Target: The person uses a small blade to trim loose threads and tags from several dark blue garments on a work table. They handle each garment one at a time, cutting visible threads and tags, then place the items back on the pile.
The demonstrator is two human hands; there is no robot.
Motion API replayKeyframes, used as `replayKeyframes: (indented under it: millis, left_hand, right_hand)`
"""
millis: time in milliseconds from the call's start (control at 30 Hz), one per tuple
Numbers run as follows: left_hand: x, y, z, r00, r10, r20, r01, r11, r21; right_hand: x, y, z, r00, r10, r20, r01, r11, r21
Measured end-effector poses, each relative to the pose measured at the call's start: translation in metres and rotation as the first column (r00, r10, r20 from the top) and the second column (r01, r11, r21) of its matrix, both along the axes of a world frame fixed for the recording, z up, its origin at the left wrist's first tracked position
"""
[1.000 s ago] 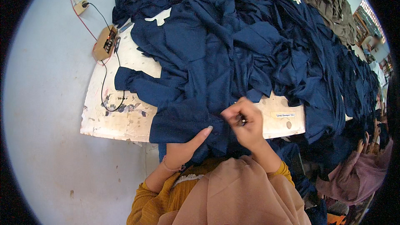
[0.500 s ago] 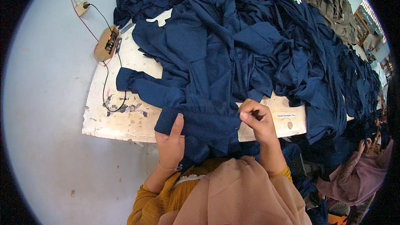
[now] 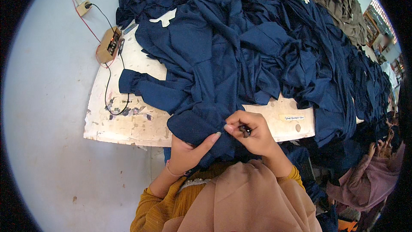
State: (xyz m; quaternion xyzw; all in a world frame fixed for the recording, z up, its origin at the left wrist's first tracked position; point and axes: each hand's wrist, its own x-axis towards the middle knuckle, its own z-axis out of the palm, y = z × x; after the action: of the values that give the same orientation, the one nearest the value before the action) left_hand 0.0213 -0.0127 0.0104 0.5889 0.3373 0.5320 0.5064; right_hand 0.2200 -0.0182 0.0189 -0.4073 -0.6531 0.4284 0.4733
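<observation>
My left hand (image 3: 189, 152) grips the near end of a navy garment (image 3: 195, 126), thumb lying on top and the other fingers hidden beneath. My right hand (image 3: 251, 133) is closed round a small dark tool (image 3: 244, 130), too small to name exactly, with thumb and forefinger at the cloth just right of my left thumb. The garment stretches back over a worn white table (image 3: 103, 122), its sleeve (image 3: 146, 88) lying out to the left, and merges into a large rumpled pile of navy garments (image 3: 292, 56).
Olive garments (image 3: 326, 4) are heaped behind at right. A beige electrical box (image 3: 107, 47) with cables sits on the table's left edge, below a wall socket (image 3: 83, 7). A co-worker in mauve (image 3: 360, 180) works at lower right; another person (image 3: 382, 43) is farther back.
Since half a second ago my left hand has shifted right, folding the held cloth over. My right hand has come left and slightly down to meet it, showing the dark tool more clearly.
</observation>
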Motion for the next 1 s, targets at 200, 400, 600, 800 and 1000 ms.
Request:
replayKeyframes:
  millis: [200, 400, 600, 800, 1000]
  left_hand:
    - [0.001, 0.002, 0.001, 0.999, -0.022, 0.038, 0.023, 1.000, -0.014]
    - [-0.004, 0.003, -0.005, 0.994, -0.044, -0.100, 0.056, 0.991, 0.123]
    - [-0.010, 0.018, -0.020, 0.862, 0.017, 0.507, 0.170, 0.932, -0.321]
    - [-0.025, 0.014, -0.033, 0.845, -0.175, 0.505, 0.315, 0.927, -0.205]
    - [-0.009, 0.004, 0.010, 0.871, -0.084, 0.483, 0.297, 0.875, -0.382]
  right_hand:
    - [-0.005, 0.002, -0.004, 0.979, -0.197, -0.047, 0.199, 0.980, 0.032]
    - [-0.008, 0.006, 0.009, 0.988, -0.092, 0.121, 0.058, 0.963, 0.262]
    - [0.008, 0.002, 0.002, 0.966, 0.158, 0.204, -0.212, 0.936, 0.282]
    - [0.029, 0.006, 0.012, 0.878, 0.344, 0.332, -0.381, 0.923, 0.052]
    - [-0.002, 0.006, 0.005, 0.960, 0.143, 0.242, -0.222, 0.915, 0.337]
